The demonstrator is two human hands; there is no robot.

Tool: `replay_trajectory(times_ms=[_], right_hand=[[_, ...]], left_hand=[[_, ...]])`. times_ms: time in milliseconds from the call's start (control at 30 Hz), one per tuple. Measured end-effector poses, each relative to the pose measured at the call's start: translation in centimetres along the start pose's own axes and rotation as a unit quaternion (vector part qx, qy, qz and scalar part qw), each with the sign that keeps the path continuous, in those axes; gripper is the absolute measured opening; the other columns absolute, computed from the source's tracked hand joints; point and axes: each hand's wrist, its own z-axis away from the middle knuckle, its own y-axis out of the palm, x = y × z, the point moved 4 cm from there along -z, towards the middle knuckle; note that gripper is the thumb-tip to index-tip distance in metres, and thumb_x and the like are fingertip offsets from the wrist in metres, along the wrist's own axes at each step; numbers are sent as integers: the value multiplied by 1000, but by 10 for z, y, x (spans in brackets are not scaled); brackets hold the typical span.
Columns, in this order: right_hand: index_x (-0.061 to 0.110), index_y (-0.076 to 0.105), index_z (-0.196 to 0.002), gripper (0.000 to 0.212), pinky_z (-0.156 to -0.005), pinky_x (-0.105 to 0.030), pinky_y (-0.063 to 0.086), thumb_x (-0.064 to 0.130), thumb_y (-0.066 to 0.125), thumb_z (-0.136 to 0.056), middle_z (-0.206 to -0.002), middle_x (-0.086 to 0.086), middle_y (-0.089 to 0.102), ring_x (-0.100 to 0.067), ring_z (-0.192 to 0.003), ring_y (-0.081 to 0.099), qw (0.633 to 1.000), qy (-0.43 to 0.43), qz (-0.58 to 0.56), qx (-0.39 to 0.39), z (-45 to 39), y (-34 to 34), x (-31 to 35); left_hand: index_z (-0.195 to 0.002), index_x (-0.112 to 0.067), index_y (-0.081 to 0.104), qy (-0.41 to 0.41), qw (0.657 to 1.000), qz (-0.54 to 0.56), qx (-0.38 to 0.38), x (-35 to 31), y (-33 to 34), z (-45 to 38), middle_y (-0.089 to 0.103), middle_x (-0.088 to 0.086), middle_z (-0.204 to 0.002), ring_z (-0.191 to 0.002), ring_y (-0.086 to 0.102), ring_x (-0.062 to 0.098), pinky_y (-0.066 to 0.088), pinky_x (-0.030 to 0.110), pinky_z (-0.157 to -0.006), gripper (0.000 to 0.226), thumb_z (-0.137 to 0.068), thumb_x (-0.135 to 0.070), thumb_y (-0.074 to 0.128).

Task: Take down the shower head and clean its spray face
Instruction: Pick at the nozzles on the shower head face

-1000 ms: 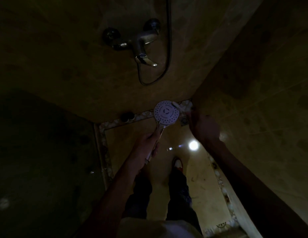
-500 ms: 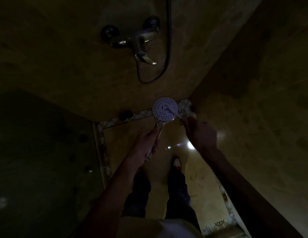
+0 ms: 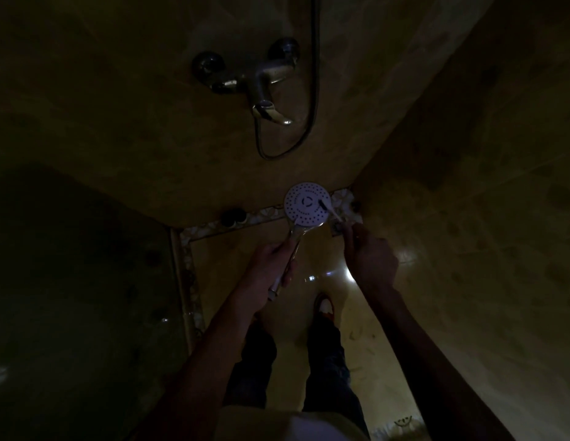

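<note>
Dim shower corner. The left hand grips the handle of the shower head, spray face up, just before the corner. The right hand pinches a small brush, tip on the face. Behind: wall mixer tap with looped hose. No writing legible. Walls stand close on the right.

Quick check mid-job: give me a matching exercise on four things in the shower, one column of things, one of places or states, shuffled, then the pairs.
Things:
1. round white shower head
2. small white brush
3. chrome wall mixer tap
4. dark hose

States:
A. hangs in a loop below the tap
B. handle gripped by the left hand
C. mounted on the tiled wall
D. held by the right hand, tip on the spray face

Pairs: 1-B, 2-D, 3-C, 4-A
</note>
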Motion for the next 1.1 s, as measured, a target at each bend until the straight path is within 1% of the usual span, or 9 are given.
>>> replay_trajectory(times_ms=[67,200,333,433,533,700,800,900,1100], right_hand=[[21,57,-99,47,-61,-34,50,55,26,-97,-79,-12,68,-34,-75,65,999,12,-15,26,17,9,4],[22,50,-84,44,-50,-27,39,56,24,-96,-68,-6,66,-29,-65,66,998,-37,8,49,42,23,9],[22,58,-93,48,-57,-29,41,58,27,-96,-80,-10,68,-32,-76,66,999,-12,29,35,17,8,-3],[20,62,-102,41,-60,-31,37,49,33,-99,-87,-16,69,-37,-83,65,1000,9,15,-6,-2,-10,-6],[19,62,-102,41,-59,-34,43,49,33,-98,-82,-16,69,-38,-78,66,1000,-8,15,-22,-3,-12,-7],[27,57,-98,41,-59,-33,46,54,26,-97,-78,-7,68,-31,-73,66,995,-72,51,49,28,8,-1],[25,59,-97,42,-58,-33,42,54,29,-97,-81,-11,69,-35,-77,66,998,-39,49,27,15,2,-9],[23,62,-103,45,-67,-37,46,54,30,-97,-88,-15,69,-38,-85,65,999,35,-5,5,-3,-6,-18],[21,57,-92,48,-64,-39,52,58,27,-96,-78,-13,68,-37,-77,65,1000,19,-21,-5,13,-2,-20]], left_hand=[[-67,-11,53,-4,1000,19,3,2,3,2,48,4,-50,-40,41,10,33,19,-41,45,-93,-47,53],[-70,-12,55,-13,999,48,4,6,5,4,52,11,-63,-45,43,13,34,25,-47,41,-89,-48,59],[-70,-14,57,-20,999,43,-2,4,6,3,53,9,-65,-44,43,12,33,24,-46,43,-87,-53,59],[-66,-14,55,-19,999,35,-1,2,8,1,52,6,-60,-42,42,12,33,22,-42,45,-88,-53,58],[-66,-11,53,-13,999,40,-1,2,10,3,50,7,-58,-40,41,12,33,22,-41,45,-92,-48,56],[-72,-11,55,-21,999,37,-4,3,8,7,50,11,-65,-41,41,11,33,20,-40,40,-92,-46,56],[-74,-10,55,-27,999,40,-4,3,8,11,51,10,-66,-42,41,12,33,21,-42,42,-90,-50,57],[-72,-12,56,-34,999,6,-4,2,10,15,52,7,-61,-45,42,12,33,21,-45,49,-87,-58,56],[-71,-7,55,-18,1000,-1,1,-5,6,13,48,4,-48,-41,42,9,36,16,-42,53,-90,-56,53]])
